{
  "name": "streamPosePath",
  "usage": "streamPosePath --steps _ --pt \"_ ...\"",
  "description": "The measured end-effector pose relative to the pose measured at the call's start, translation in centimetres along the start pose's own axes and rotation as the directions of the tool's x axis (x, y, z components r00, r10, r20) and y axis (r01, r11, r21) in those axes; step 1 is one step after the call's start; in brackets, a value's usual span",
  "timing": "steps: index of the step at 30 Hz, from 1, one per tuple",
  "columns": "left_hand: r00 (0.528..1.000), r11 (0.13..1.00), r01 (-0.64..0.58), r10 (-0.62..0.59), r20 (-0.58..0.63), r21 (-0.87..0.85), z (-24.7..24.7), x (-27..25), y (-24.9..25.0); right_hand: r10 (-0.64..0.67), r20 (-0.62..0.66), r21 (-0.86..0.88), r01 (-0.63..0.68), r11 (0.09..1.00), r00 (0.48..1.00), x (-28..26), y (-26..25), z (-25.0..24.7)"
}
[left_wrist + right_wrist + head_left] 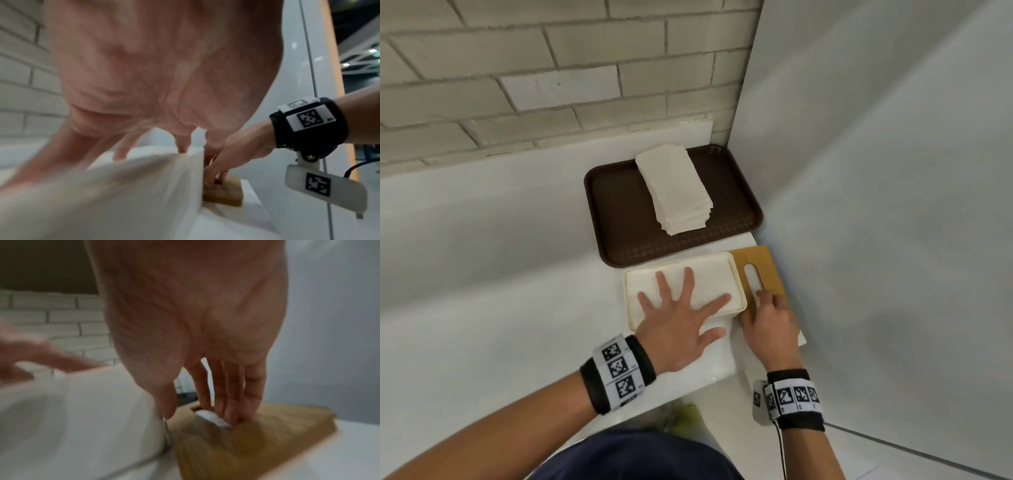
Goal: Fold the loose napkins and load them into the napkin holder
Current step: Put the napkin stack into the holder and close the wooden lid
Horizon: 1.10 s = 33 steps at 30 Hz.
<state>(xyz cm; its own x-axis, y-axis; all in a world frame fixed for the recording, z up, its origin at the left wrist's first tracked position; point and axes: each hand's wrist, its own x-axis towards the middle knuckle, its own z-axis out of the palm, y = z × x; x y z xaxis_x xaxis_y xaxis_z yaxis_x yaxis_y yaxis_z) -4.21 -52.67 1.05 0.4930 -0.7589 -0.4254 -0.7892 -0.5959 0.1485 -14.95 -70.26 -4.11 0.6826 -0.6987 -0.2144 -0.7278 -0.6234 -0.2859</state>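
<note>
Cream plastic napkin holder (739,284), rectangular and filled with white napkins (709,284), lies on a white counter (500,274) as the left hand (678,318) presses flat on the napkins, fingers spread and straight. Just right, the right hand (770,318) curls its fingertips (236,417) into the slot of a wooden lid (760,263). Farther back, a brown tray (619,212) carries a stack of folded napkins (678,188).

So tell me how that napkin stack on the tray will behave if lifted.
The napkin stack looks soft and light, so probably floppy. Its edges already sit staggered on the brown tray, so layers may slide or fan apart.
</note>
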Motion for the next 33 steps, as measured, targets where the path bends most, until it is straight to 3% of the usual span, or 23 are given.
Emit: streamPosePath --steps 5,9,11,13,16,18,20,23,26,29,33 --pt "0.99 0.991 0.113 -0.118 -0.075 -0.07 2.6 1.3 2.0 -0.083 0.029 -0.122 0.085 0.989 0.996 0.1 1.1 1.2" --pt "0.993 0.993 0.111 -0.112 -0.022 -0.048 2.4 1.8 1.6 -0.102 0.188 -0.181 0.137 0.974 0.977 0.7 2.1 0.9" --pt "0.993 0.992 0.119 -0.119 -0.002 -0.034 2.3 1.9 1.4 -0.084 0.213 -0.06 0.098 0.993 0.973 1.2 2.8 0.3" --pt "0.992 0.992 0.128 -0.128 -0.01 -0.016 2.5 2.0 1.4 -0.071 0.176 0.172 0.04 0.984 0.982 1.4 3.8 -1.1" --pt "0.992 0.992 0.126 -0.126 -0.016 0.009 3.0 2.0 1.4 -0.16 0.031 0.398 0.135 0.907 0.987 0.8 4.2 -4.3" --pt "0.991 0.992 0.127 -0.126 -0.035 0.029 3.1 2.0 1.4 -0.333 -0.061 0.376 0.331 0.866 0.941 0.0 3.0 -6.5" --pt "0.989 0.986 0.144 -0.141 -0.05 0.082 3.2 1.9 1.5 -0.569 -0.06 0.229 0.566 0.792 0.82 -0.4 1.1 -7.8" --pt "0.983 0.976 0.135 -0.111 -0.145 0.169 3.7 1.2 1.4 -0.771 0.169 0.069 0.773 0.63 0.614 0.3 -2.9 -9.0" --pt "0.944 0.959 0.136 -0.05 -0.325 0.248 4.3 -0.7 0.7 -0.787 0.364 0.125 0.811 0.572 0.498 1.5 -5.9 -9.1" --pt "0.908 0.986 0.108 -0.046 -0.417 0.127 5.7 -2.6 0.2 -0.787 0.397 0.144 0.815 0.562 0.472 2.4 -6.6 -8.4" --pt "0.854 0.994 0.111 -0.094 -0.512 0.003 7.4 -5.9 -0.2 -0.755 0.346 0.122 0.771 0.625 0.558 2.8 -5.4 -7.0"
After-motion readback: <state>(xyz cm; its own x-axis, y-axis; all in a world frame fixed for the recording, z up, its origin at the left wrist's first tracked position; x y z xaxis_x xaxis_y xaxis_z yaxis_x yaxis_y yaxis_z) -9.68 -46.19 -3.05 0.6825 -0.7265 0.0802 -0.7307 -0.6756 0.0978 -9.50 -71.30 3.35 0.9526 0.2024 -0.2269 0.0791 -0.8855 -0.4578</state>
